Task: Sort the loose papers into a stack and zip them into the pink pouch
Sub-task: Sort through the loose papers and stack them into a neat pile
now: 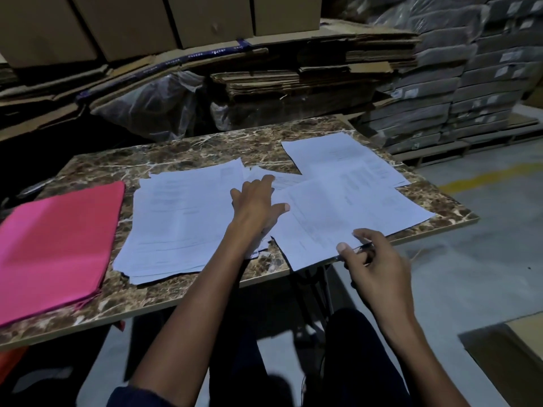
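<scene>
A rough stack of white papers [179, 221] lies in the middle of the marble-patterned table [164, 292]. The pink pouch [55, 245] lies flat at the table's left end, apart from the papers. My left hand [257, 208] rests flat, fingers spread, on the stack's right edge and on small sheets behind it. A loose sheet [346, 212] overhangs the table's front right edge; my right hand [373, 259] pinches its near corner between thumb and fingers. Another loose sheet [338, 157] lies at the far right.
Flattened cardboard [323, 69] and boxes [205, 19] are piled behind the table, with a plastic-wrapped bundle [152, 104] in front of them. Stacked wrapped packs [470, 83] stand at the right on a pallet. Grey floor with a yellow line [482, 177] lies to the right.
</scene>
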The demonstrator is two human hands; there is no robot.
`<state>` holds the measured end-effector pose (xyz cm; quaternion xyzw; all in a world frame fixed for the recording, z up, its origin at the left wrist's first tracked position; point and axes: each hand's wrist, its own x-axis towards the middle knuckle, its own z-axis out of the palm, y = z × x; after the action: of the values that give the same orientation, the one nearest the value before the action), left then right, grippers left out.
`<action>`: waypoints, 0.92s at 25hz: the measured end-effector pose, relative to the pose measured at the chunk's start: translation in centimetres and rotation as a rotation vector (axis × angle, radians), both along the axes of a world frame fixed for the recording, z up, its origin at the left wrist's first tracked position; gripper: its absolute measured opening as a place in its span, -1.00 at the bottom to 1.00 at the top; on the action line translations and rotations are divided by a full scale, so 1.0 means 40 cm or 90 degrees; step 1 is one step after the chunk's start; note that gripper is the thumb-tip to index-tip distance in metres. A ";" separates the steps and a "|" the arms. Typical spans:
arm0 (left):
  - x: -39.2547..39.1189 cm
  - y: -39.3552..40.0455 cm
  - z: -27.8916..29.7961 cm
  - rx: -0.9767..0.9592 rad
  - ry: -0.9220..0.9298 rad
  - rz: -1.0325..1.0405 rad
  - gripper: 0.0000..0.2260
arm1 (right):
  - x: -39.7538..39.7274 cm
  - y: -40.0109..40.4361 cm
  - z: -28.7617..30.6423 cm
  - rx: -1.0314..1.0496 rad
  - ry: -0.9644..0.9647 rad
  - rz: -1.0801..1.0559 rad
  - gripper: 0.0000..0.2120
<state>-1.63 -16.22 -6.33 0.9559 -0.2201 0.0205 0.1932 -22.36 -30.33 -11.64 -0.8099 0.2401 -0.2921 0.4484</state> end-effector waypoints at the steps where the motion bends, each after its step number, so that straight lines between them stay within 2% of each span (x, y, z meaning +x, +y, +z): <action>1: 0.001 0.000 0.002 -0.016 0.009 0.005 -0.31 | 0.000 0.000 -0.004 0.026 -0.005 0.004 -0.72; 4: 0.004 0.002 0.015 -0.001 0.043 0.049 -0.17 | -0.002 -0.005 0.003 0.086 -0.033 0.005 -0.78; 5: 0.009 0.003 0.023 0.018 0.052 0.056 -0.17 | -0.001 -0.007 0.010 0.101 -0.043 0.006 -0.81; 7: 0.017 -0.001 0.042 0.016 0.083 0.056 -0.30 | 0.004 -0.015 0.021 0.116 -0.052 0.005 -0.84; 10: 0.014 -0.017 0.060 -0.043 0.129 0.046 -0.47 | 0.010 -0.024 0.037 0.130 -0.056 0.014 -0.86; 13: 0.000 -0.026 0.045 -0.137 0.071 -0.002 -0.57 | 0.003 -0.031 0.043 0.127 -0.066 0.009 -0.85; 16: -0.036 -0.004 0.041 -0.290 0.010 -0.023 -0.81 | -0.010 -0.042 0.045 0.117 -0.069 0.022 -0.82; 21: -0.096 0.087 0.034 -0.408 -0.029 0.023 -0.71 | -0.030 -0.051 0.054 0.064 -0.035 0.062 -0.86; 23: -0.108 0.136 0.038 -0.431 -0.025 0.043 -0.78 | -0.033 -0.047 0.067 -0.007 -0.023 0.050 -0.89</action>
<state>-5.96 -10.77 -4.81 0.8439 -0.1727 0.1171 0.4943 -23.67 -32.20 -8.96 -0.8157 0.1985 -0.2900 0.4595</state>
